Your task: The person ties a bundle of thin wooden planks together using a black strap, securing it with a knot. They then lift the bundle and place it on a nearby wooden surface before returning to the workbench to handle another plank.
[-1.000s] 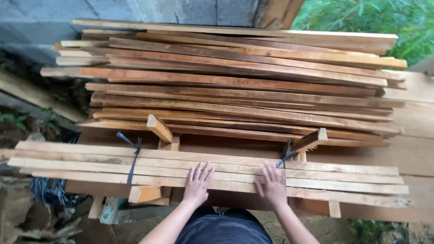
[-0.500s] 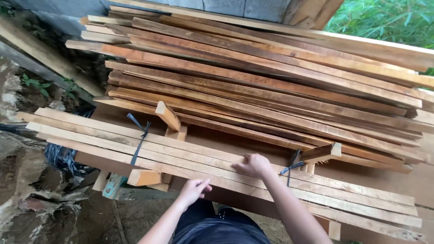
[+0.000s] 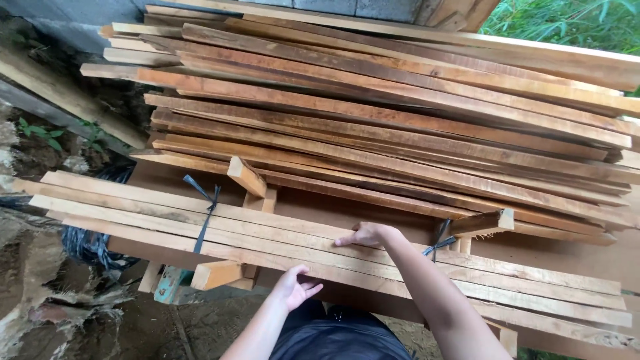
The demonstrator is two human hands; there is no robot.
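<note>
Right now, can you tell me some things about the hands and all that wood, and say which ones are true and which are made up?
1. The right hand rests on top of the tied bundle of pale strips. True.
2. The left hand holds a hammer. False: it holds no tool and touches the bundle's near edge.
3. Black straps tie the bundle. True.
4. The big plank stack behind is painted blue. False: it is bare brown wood.
5. Green leaves show at the top right. True.
</note>
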